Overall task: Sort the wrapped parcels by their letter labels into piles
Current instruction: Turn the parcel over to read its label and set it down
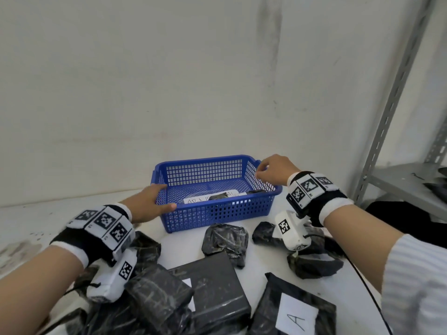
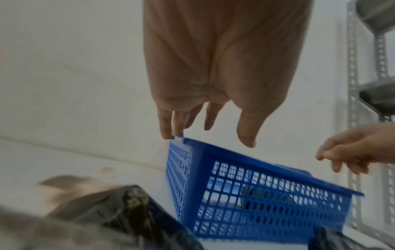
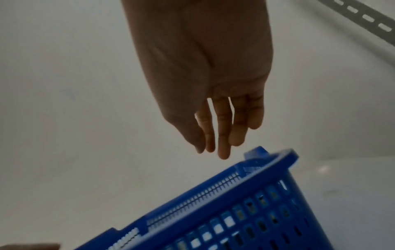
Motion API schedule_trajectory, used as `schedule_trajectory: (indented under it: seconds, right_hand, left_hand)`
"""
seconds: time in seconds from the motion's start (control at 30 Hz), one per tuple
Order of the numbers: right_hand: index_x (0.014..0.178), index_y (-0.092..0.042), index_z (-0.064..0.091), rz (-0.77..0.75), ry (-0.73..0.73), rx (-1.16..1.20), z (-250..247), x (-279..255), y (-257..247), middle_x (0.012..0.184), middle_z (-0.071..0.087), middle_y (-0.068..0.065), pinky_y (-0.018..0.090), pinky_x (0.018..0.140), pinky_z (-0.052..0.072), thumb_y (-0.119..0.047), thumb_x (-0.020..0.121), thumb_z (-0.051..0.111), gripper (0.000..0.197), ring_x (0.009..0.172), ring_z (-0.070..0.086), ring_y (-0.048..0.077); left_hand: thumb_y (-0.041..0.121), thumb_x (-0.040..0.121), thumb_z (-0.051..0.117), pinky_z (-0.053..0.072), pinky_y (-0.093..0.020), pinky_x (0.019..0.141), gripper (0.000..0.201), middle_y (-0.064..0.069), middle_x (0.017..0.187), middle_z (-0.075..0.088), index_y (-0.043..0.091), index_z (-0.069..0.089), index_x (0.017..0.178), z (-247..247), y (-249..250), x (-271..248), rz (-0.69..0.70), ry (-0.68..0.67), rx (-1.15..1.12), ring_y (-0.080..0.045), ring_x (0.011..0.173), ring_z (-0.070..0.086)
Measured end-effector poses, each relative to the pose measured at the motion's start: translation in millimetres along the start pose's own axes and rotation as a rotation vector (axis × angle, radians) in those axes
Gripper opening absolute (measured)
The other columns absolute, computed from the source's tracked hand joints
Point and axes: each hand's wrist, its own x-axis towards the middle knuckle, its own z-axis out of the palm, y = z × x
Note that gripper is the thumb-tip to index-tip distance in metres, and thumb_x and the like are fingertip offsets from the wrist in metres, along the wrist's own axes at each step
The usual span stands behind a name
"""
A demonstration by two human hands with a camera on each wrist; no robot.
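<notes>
A blue mesh basket [image 1: 205,161] stands at the back of the white table [image 1: 48,221]. Inside it a small black-wrapped parcel [image 1: 217,197] lies on a white written sheet [image 1: 233,192]. My left hand [image 1: 167,197] has straight fingers at the basket's near left corner; in the left wrist view its fingertips [image 2: 167,133] touch the rim of the basket [image 2: 267,203]. My right hand [image 1: 260,170] hovers over the right rim with loosely bent fingers that hold nothing, and it stays just clear of the basket [image 3: 235,211]. Several black-wrapped parcels [image 1: 226,240] lie in front, one labelled A [image 1: 297,315].
A grey metal shelf rack [image 1: 406,182] stands at the right, with dark items on and under it. A plain wall is close behind the basket. A black cable [image 1: 362,281] runs along the table's right side.
</notes>
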Motion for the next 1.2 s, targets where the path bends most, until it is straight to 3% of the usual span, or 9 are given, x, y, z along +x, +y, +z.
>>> schedule_trajectory:
  seconds: [0.13,0.23,0.33,0.43,0.6,0.73,0.87,1.03,1.2]
  right_hand:
    - [0.089,-0.013,0.072,-0.148,-0.072,0.184,2,-46,-24,0.083,0.069,-0.004,0.025,0.076,0.055,-0.015,0.094,0.064,0.009,0.073,0.062,0.007]
    - [0.089,-0.019,0.073,-0.310,-0.240,0.223,15,-85,-49,0.076,0.071,-0.007,0.021,0.069,0.058,-0.021,0.095,0.065,0.011,0.066,0.065,0.007]
    - [0.102,-0.025,0.072,-0.414,-0.388,0.236,33,-121,-79,0.087,0.075,-0.005,0.024,0.070,0.057,-0.041,0.096,0.063,0.020,0.066,0.067,0.007]
    - [0.128,-0.037,0.059,-0.467,-0.550,0.158,45,-153,-107,0.105,0.072,-0.002,0.023,0.073,0.056,-0.061,0.092,0.057,0.044,0.074,0.066,0.008]
    - [0.142,-0.046,0.041,-0.526,-0.677,0.014,62,-179,-129,0.137,0.051,-0.014,0.035,0.108,0.042,-0.056,0.082,0.074,0.070,0.121,0.053,0.014]
    - [0.145,-0.041,0.039,-0.495,-0.564,0.079,66,-179,-131,0.129,0.052,-0.008,0.028,0.096,0.043,-0.037,0.084,0.078,0.072,0.108,0.053,0.014]
    - [0.144,-0.032,0.040,-0.402,-0.425,0.358,52,-169,-129,0.146,0.049,-0.005,0.032,0.105,0.043,-0.031,0.076,0.086,0.081,0.121,0.052,0.011]
    - [0.134,-0.041,0.045,-0.679,-0.117,0.366,28,-157,-144,0.131,0.057,-0.016,0.031,0.101,0.050,-0.018,0.078,0.083,0.071,0.119,0.055,0.006]
    - [0.137,-0.041,0.046,-0.853,0.073,0.307,18,-144,-164,0.123,0.054,-0.023,0.007,0.091,0.037,-0.013,0.082,0.076,0.069,0.114,0.046,0.004]
  left_hand:
    - [0.029,0.096,0.058,0.049,-0.035,0.089,0.039,-0.009,0.107,0.069,0.008,0.057,0.128,-33,-7,-12,-0.005,0.211,-0.172,-0.024,0.094,0.066]
    - [0.021,0.099,0.052,0.052,-0.039,0.083,0.028,-0.008,0.079,0.069,-0.001,0.067,0.105,-57,-8,-33,-0.022,0.312,-0.343,-0.027,0.068,0.064]
    - [0.019,0.101,0.048,0.048,-0.032,0.068,0.027,-0.011,0.074,0.066,0.002,0.068,0.098,-66,-12,-62,-0.036,0.364,-0.388,-0.027,0.060,0.057]
    - [0.016,0.099,0.052,0.049,-0.033,0.067,0.021,-0.011,0.074,0.067,0.002,0.068,0.098,-61,-24,-88,-0.043,0.378,-0.424,-0.028,0.059,0.057]
    - [0.022,0.096,0.058,0.053,-0.038,0.078,0.017,-0.004,0.077,0.073,0.010,0.070,0.095,-39,-49,-123,-0.036,0.375,-0.385,-0.025,0.061,0.066]
    - [0.020,0.097,0.055,0.053,-0.033,0.069,0.012,-0.001,0.083,0.072,0.016,0.067,0.098,-21,-56,-146,0.013,0.392,-0.411,-0.020,0.061,0.068]
    - [0.034,0.100,0.047,0.053,-0.031,0.069,0.021,-0.002,0.092,0.072,0.021,0.063,0.096,-14,-39,-163,0.087,0.410,-0.473,-0.014,0.064,0.068]
    - [0.070,0.084,0.033,0.058,-0.034,0.073,0.062,-0.005,0.097,0.074,0.020,0.062,0.109,-24,-2,-172,0.151,0.238,-0.719,-0.023,0.078,0.073]
    - [0.041,0.081,0.063,0.059,-0.028,0.066,0.048,-0.019,0.097,0.073,0.006,0.061,0.114,-41,19,-157,0.319,0.297,-1.004,-0.028,0.077,0.073]
